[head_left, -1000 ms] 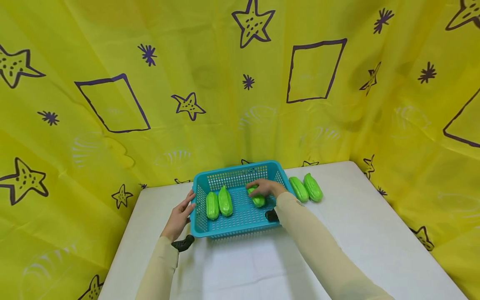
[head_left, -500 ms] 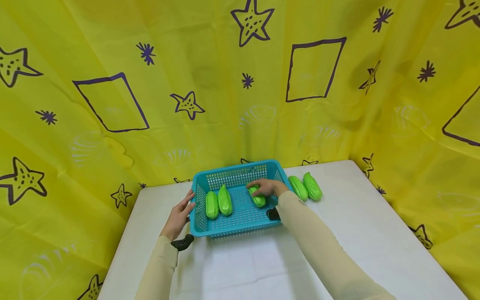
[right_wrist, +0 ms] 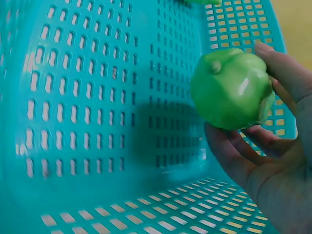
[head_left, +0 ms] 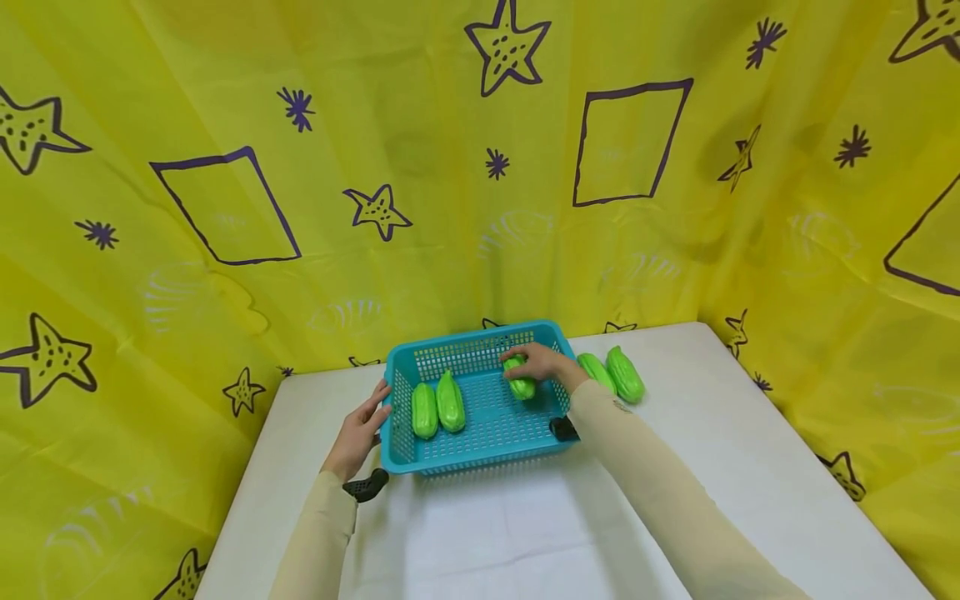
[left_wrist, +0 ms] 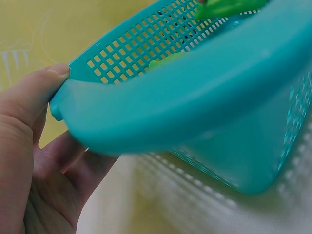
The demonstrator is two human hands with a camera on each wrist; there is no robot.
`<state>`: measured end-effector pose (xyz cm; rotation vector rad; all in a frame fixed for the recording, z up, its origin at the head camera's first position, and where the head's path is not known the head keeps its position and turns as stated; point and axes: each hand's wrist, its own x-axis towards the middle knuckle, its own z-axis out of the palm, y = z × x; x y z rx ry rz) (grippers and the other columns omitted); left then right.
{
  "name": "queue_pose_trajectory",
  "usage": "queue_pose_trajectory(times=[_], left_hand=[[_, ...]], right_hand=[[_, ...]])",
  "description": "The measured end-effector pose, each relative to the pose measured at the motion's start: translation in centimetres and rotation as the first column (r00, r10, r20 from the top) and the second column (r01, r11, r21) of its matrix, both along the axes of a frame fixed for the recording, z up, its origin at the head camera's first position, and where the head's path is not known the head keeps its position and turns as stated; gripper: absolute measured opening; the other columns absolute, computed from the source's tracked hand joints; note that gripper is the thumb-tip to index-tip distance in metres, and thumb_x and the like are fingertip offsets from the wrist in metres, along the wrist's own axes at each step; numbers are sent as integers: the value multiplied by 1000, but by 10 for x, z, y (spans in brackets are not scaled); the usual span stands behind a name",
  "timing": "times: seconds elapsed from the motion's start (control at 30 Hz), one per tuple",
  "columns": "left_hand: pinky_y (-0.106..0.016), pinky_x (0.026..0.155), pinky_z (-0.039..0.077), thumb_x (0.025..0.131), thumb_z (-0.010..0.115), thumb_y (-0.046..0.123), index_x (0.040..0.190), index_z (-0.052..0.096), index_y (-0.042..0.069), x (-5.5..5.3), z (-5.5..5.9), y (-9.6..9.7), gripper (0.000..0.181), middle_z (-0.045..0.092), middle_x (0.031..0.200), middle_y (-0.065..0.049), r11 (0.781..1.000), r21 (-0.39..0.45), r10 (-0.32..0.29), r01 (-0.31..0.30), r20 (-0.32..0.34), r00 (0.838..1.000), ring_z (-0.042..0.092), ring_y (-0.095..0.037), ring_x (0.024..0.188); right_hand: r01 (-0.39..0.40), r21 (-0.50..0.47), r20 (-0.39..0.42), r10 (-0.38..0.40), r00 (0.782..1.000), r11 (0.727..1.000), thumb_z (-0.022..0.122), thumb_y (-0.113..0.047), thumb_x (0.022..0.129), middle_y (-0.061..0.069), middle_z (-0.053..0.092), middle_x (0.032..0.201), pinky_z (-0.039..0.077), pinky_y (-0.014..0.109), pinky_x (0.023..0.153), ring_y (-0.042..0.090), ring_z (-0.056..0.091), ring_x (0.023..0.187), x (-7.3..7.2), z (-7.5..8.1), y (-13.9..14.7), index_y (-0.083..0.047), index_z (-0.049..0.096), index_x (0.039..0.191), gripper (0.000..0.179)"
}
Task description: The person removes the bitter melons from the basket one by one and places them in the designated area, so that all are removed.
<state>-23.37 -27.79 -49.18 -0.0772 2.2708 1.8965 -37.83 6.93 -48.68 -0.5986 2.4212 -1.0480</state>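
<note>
My right hand (head_left: 531,363) holds a light green ridged gourd (head_left: 522,387) over the right part of a blue plastic basket (head_left: 480,458). In the right wrist view the gourd (right_wrist: 231,90) sits end-on between thumb and fingers, apparently just above the basket floor. At the basket's left end my left hand (head_left: 356,439) grips the rim (left_wrist: 146,114), thumb on top and fingers below the edge. Two similar gourds lie side by side in the left part, a plain-ended one (head_left: 424,411) and a taper-tipped one (head_left: 450,403).
Right of the basket, a gourd (head_left: 595,372) partly behind my right forearm and another gourd (head_left: 625,375) lie on the white table (head_left: 720,417). A yellow patterned curtain (head_left: 450,267) rises behind the basket and along both sides.
My right hand has shifted the gourd toward the basket's back right and seems to have raised it slightly. The left hand stays on the rim; the other gourds have not moved.
</note>
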Motion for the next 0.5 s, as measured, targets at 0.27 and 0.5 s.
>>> queue_pose_trajectory(times=[0.27,0.5], left_hand=[[-56,108,34,105,47,24,155,31,16,-9,-21,-5,53,12,162,12,1000,-6,6,-6,-19,1000,15,-28,149],[-52,106,38,104,48,32,154,33,20,-13,-33,-10,54,14,162,14,999,-35,2,-4,-59,998,18,-25,148]], right_hand=[[-15,28,-178,20,984,1000,67,-27,94,22,50,141,51,44,87,37,54,116,5,15,9,-5,59,133,46],[41,-34,-207,-47,977,999,65,-23,96,23,51,139,52,43,85,35,57,111,15,30,15,-4,59,133,42]])
